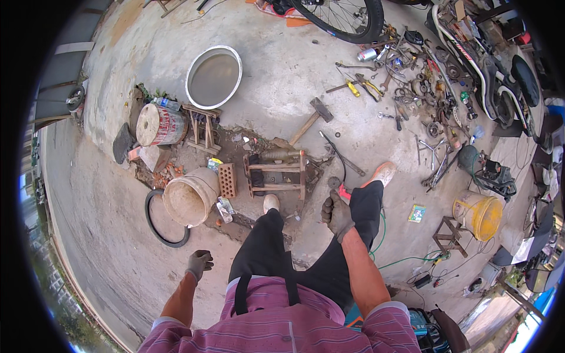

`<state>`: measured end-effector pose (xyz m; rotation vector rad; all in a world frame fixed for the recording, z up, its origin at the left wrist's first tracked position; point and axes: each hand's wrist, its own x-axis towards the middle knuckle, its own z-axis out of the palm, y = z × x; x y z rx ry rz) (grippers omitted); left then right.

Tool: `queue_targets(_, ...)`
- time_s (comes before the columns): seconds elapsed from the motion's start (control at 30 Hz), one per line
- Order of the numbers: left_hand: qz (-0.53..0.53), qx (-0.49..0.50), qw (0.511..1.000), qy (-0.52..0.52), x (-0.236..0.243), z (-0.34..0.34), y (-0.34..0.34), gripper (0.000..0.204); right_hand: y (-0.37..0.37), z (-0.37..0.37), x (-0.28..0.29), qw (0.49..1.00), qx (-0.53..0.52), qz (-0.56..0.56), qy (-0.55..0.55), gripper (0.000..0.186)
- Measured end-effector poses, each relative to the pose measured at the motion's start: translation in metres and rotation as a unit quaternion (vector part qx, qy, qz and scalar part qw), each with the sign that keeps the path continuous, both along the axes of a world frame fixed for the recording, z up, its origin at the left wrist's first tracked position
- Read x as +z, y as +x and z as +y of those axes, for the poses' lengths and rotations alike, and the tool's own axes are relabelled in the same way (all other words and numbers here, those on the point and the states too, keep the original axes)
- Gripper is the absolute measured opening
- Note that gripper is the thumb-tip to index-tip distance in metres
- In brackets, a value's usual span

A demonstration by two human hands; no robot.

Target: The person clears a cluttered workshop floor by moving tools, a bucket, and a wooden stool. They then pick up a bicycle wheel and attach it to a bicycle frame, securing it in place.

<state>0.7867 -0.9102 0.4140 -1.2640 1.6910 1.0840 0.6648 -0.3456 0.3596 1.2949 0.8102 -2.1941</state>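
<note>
1. Grey-gloved right hand (338,215): apparently curled around red tool with round dark head (335,184), right of low brown wooden frame (276,187).
2. Grey-gloved left hand (200,263): loosely curled, seemingly empty, near-left of frame.
3. Apparently holding tool ready; next calling for firm grip.

From where I'm standing, there's a small tool just ahead of the gloved right hand (336,215), right up by its fingers. Its body (344,192) is a bright pinkish red, the only part with any strong colour, and it pokes out beyond the hand on the right side. Just ahead of the fingers sits a dull, grey-brown round piece (334,183), like a little disc, broad side up. Farther out, a thin black hose or cord (341,157) arcs away from the hand, bowed to the right. Whether the fingers grip the body or only touch it, I can't tell.
</note>
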Motion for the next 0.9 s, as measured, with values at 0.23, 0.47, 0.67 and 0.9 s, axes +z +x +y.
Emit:
queue_targets(0.23,-0.011,-0.108,0.992,0.069,-0.117,0.175,-0.115,0.021,-0.045,0.055,-0.104,0.998,0.03,-0.056,-0.012,0.045)
queue_targets(0.47,0.094,-0.283,0.938,0.178,-0.3,0.408,-0.255,0.023,-0.072,0.102,-0.132,0.998,0.051,-0.028,-0.013,0.05)
queue_targets(0.67,0.238,-0.473,0.848,0.004,-0.397,0.558,-0.343,0.047,-0.083,0.128,-0.129,0.999,0.019,-0.026,-0.032,0.046)
queue_targets(0.9,0.239,-0.484,0.835,-0.106,-0.451,0.621,-0.361,0.046,-0.083,0.149,-0.126,0.998,-0.017,-0.023,-0.056,0.049)
